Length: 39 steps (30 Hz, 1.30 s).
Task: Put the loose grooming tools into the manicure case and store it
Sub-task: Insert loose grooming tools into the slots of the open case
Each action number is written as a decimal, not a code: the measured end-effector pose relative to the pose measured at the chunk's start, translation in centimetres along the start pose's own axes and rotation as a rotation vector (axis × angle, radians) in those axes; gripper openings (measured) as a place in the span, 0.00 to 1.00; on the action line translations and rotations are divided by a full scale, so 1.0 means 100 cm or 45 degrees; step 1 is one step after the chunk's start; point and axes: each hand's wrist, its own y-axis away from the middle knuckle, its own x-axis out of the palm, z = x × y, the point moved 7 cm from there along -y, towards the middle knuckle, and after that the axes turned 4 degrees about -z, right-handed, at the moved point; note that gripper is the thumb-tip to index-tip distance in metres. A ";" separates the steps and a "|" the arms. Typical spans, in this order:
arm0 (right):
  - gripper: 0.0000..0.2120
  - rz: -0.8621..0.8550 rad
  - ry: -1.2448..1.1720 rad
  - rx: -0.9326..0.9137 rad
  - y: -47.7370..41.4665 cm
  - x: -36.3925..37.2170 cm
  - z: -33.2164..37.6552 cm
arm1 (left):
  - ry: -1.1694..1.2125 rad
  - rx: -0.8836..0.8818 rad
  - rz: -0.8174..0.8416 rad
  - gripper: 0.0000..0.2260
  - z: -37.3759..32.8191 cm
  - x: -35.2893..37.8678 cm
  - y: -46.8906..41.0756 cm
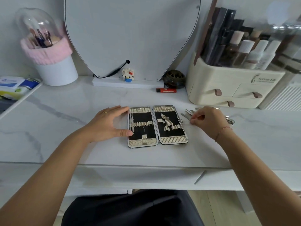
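Note:
The manicure case (157, 141) lies open flat on the white marble table, with black lining and silver loops. A thin tool (132, 123) sits in its left half and another tool (166, 119) in its right half. My left hand (109, 123) rests against the case's left edge, fingers at the top corner and thumb at the lower side. Several loose metal grooming tools (187, 114) lie right of the case. My right hand (208, 119) is over them, fingers curled and pinching one thin tool. A nail clipper (231, 121) pokes out behind that hand.
A cream organiser (228, 88) with drawers and bottles stands at the back right. A heart-shaped mirror (130, 30), a small toy figure (127, 75), a dark round holder (174, 78) and an orange lighter (166, 90) are at the back. A brush holder (55, 62) stands back left.

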 end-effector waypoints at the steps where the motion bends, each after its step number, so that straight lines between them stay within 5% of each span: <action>1: 0.01 -0.002 -0.018 0.002 0.001 0.000 -0.001 | 0.003 -0.005 0.001 0.50 0.000 0.000 0.000; 18: 0.04 0.120 -0.126 0.094 0.006 0.003 -0.011 | 0.035 -0.011 -0.001 0.51 -0.001 -0.002 0.001; 23: 0.04 -0.015 -0.366 0.101 0.003 -0.009 -0.003 | 0.044 -0.049 0.020 0.52 -0.001 -0.002 0.002; 25: 0.01 0.070 -0.696 0.120 0.001 -0.005 0.015 | 0.038 -0.050 0.020 0.51 -0.003 -0.003 0.003; 28: 0.13 0.330 -1.067 0.096 -0.002 0.013 0.056 | 0.042 -0.034 0.030 0.53 -0.010 -0.004 0.006; 31: 0.21 0.505 -1.067 0.000 -0.006 0.035 0.098 | 0.020 0.013 0.032 0.54 -0.016 -0.006 0.007; 39: 0.18 0.510 -0.906 -0.021 -0.033 0.078 0.140 | 0.013 0.035 0.039 0.54 -0.025 -0.010 0.010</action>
